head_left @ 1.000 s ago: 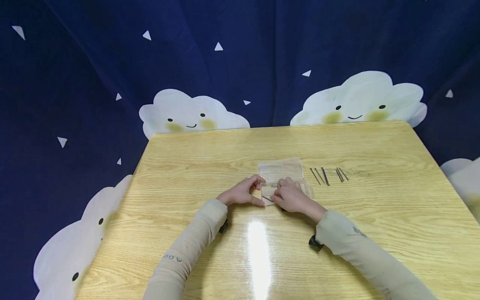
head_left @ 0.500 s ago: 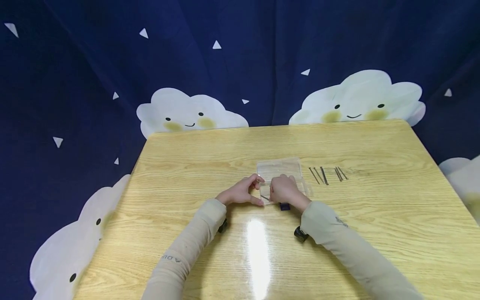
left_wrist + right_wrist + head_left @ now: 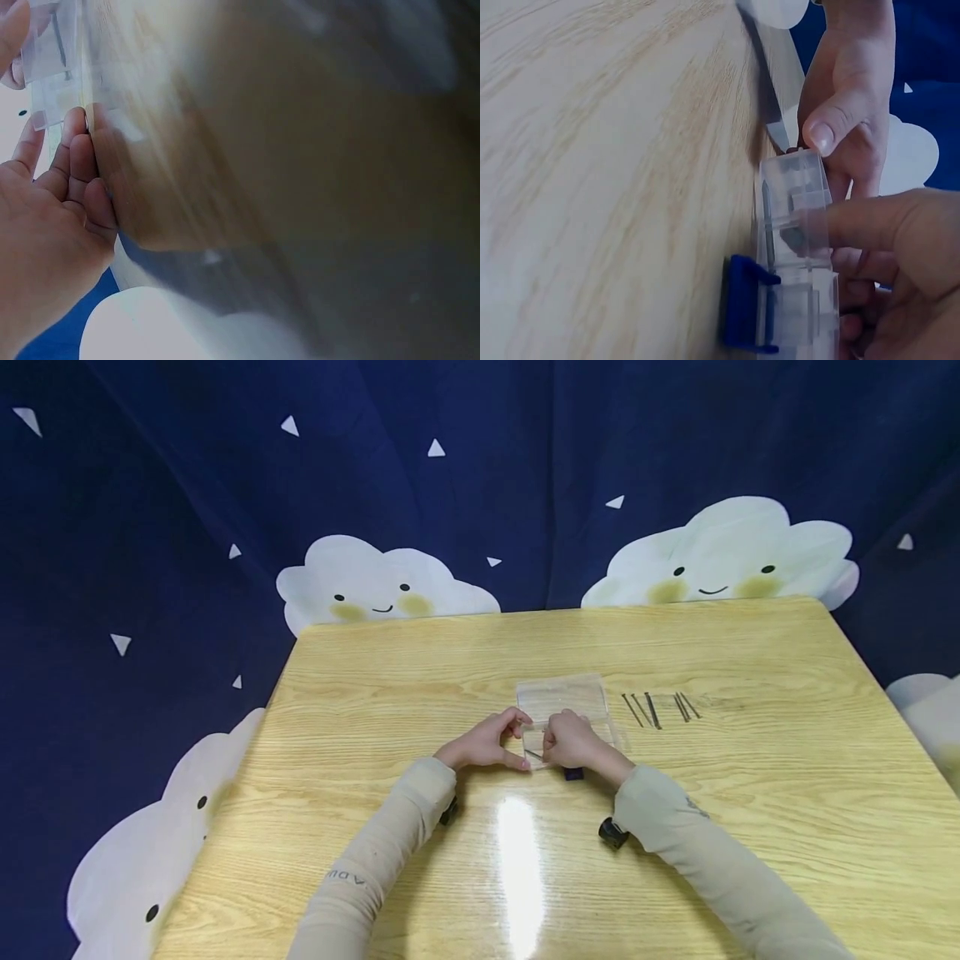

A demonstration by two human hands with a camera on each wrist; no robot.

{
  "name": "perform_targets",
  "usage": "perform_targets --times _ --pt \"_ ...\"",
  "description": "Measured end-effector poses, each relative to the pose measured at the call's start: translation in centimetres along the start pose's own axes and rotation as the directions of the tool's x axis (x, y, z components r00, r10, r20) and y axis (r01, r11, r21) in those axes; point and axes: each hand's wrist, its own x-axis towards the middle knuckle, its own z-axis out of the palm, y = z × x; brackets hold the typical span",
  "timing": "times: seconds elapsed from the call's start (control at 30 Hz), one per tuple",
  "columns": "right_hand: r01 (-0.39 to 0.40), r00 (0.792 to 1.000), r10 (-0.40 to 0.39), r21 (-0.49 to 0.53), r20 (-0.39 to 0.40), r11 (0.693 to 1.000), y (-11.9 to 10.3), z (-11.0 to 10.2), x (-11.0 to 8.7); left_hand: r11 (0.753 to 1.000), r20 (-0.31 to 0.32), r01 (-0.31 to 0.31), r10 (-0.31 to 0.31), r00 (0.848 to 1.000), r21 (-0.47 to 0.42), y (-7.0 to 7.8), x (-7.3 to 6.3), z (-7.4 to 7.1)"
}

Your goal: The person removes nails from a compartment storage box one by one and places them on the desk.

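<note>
A clear plastic compartment box (image 3: 531, 739) lies on the table with its lid (image 3: 562, 695) folded back. My left hand (image 3: 487, 745) holds the box's left end between thumb and fingers; the left wrist view shows those fingers (image 3: 79, 154) against the box (image 3: 46, 97). Over the middle of the box is my right hand (image 3: 576, 743), its digits curled. In the right wrist view one digit of the right hand (image 3: 922, 247) reaches into a compartment; whether it pinches anything is hidden. A long nail (image 3: 769, 217) lies inside the box. A blue latch (image 3: 742, 304) juts from its front.
To the right of the box, several dark nails (image 3: 654, 712) lie in two loose groups on the wooden table (image 3: 405, 685). A dark blue curtain with clouds (image 3: 450, 527) hangs behind the table. Bright glare (image 3: 519, 868) marks the near tabletop.
My right hand has turned and curled over the box, its wrist swinging left, then slightly back right. The left hand keeps its hold. The nails on the table have not moved.
</note>
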Motion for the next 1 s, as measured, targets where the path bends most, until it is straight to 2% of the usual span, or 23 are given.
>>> perform_targets --times 0.27,0.43,0.5,0.67,1.0 --pt "0.074 0.997 -0.074 -0.007 -0.005 0.997 0.1 -0.2 -1.0 1.0 -0.001 0.005 -0.005 1.0 0.009 0.0 0.0 -0.1" --pt "0.049 0.999 -0.049 -0.096 0.002 0.994 -0.2 -0.2 -1.4 1.0 -0.003 -0.005 0.005 1.0 0.018 -0.1 0.1 0.0" --pt "0.029 1.0 -0.028 -0.101 0.004 0.995 -0.2 -0.2 -1.6 1.0 0.0 -0.009 0.009 1.0 0.02 -0.1 0.1 0.0" --pt "0.021 1.0 -0.021 -0.017 -0.016 1.0 0.1 -0.8 -2.2 1.0 -0.001 -0.021 0.021 1.0 -0.005 0.2 -0.1 0.0" --pt "0.118 0.991 -0.11 0.121 -0.07 0.986 1.1 -1.1 -2.8 1.0 0.008 -0.021 0.021 1.0 -0.013 0.4 -0.3 -0.1"
